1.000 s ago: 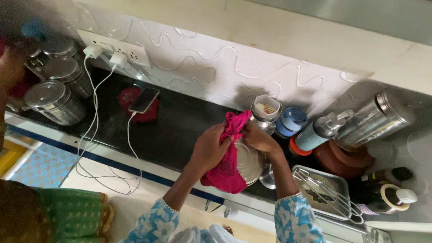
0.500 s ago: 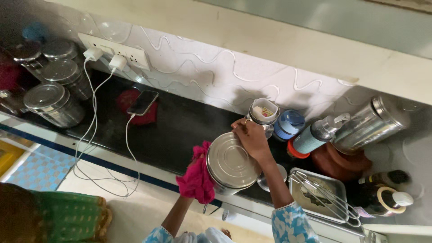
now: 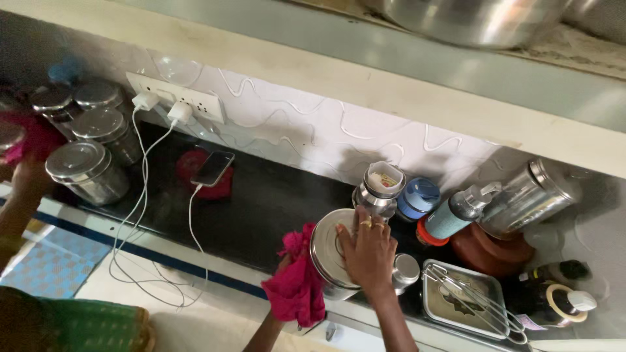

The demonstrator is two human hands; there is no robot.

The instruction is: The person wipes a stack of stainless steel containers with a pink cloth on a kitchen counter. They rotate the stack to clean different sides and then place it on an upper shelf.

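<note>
The right hand (image 3: 367,251) lies flat, fingers spread, on the lid of a round steel canister (image 3: 332,253) that stands at the front edge of the black counter (image 3: 261,208); two rings show on its fingers. The palm presses the lid's right half rather than closing round anything. At 9 o'clock from the canister the left hand (image 3: 282,266) is almost wholly hidden under a bunched pink cloth (image 3: 297,283), which it grips against the canister's side; the cloth hangs down past the counter edge.

At 12 o'clock from the right hand stands an open steel jar (image 3: 379,189), just beside the fingertips. At 1 o'clock sits a blue-lidded container (image 3: 418,197), and further toward 2 o'clock a teal pump bottle (image 3: 456,215) and a large steel flask (image 3: 528,199) lean against the wall. At 3 o'clock a small steel cup (image 3: 405,270) touches the canister's side, and beyond it lies a rectangular steel tray (image 3: 456,303) with a wire whisk.

Well apart at 10 o'clock a phone (image 3: 212,168) lies on a red cloth, its white cable running to the wall socket (image 3: 176,101). Farther along at 9 o'clock is a cluster of lidded steel tins (image 3: 85,166).
</note>
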